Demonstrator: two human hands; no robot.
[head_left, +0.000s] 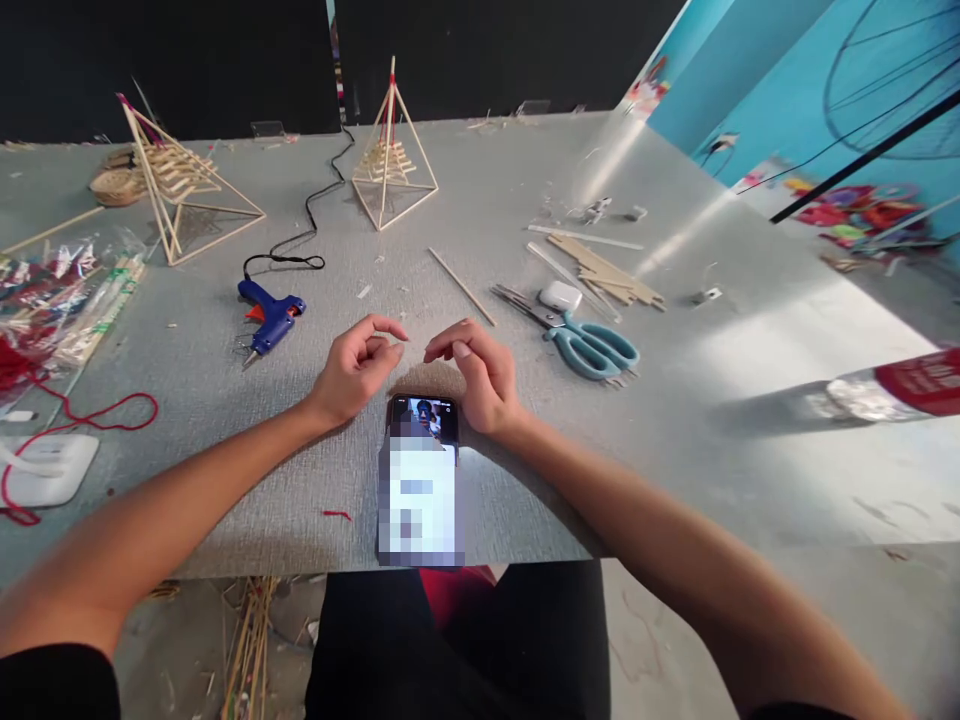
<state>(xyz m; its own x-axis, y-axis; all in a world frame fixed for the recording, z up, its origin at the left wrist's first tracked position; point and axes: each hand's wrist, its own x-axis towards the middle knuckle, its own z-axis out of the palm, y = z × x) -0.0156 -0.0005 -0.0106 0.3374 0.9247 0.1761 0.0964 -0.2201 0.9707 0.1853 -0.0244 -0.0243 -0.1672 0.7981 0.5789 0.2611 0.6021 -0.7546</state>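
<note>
My left hand (354, 368) and my right hand (480, 372) rest on the grey table (712, 400), just beyond a phone (420, 480) lying flat near the front edge. Both hands are loosely curled with fingertips facing each other, a small gap between them, nothing visible in either. A thin wooden stick (461, 286) lies just past the hands. A blue glue gun (268, 318) sits to the left of my left hand. Teal-handled scissors (585, 340) lie to the right of my right hand.
Two stick pyramids stand at the back: one at the left (180, 190), one in the middle (391, 160). Flat wooden sticks (604, 272) and a white earbud case (560, 296) lie near the scissors. Packets of sticks (75, 290), red string (105, 415) and a bottle (892, 390) line the sides.
</note>
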